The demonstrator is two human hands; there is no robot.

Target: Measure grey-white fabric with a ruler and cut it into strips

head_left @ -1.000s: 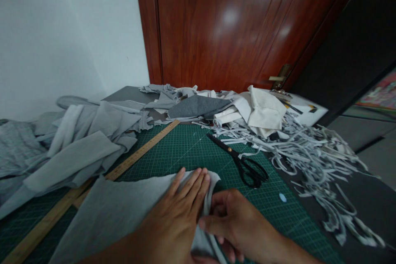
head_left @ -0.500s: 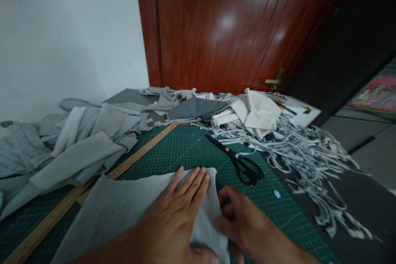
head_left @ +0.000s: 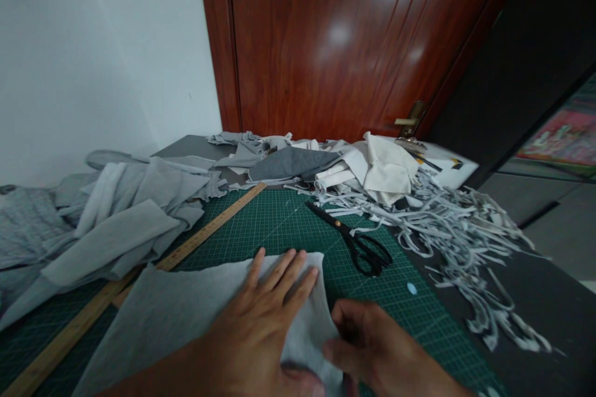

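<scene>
Lying palm-down on the pale gray fabric piece (head_left: 186, 304), the left hand (head_left: 261, 316) has its fingers fanned out, so that grip is wide and not closed on anything. The right hand (head_left: 372, 347) is right at the fabric's right edge, fingers curled with the thumb near them; can't tell if that grip is actually pinching the edge. The fabric's spread over the green cutting mat (head_left: 261, 223), near side of the worktop (head_left: 549, 298). Black scissors (head_left: 344, 229) sit on the mat past the right hand, handles toward it, with a little pale oval (head_left: 411, 288) near them. A wooden ruler (head_left: 214, 229) runs off at an angle on the left. Big gray cloth pile (head_left: 125, 198) over there too, plus a tangle of thin fabric strips (head_left: 447, 217) on the right, beside some cream cloth (head_left: 388, 167).
</scene>
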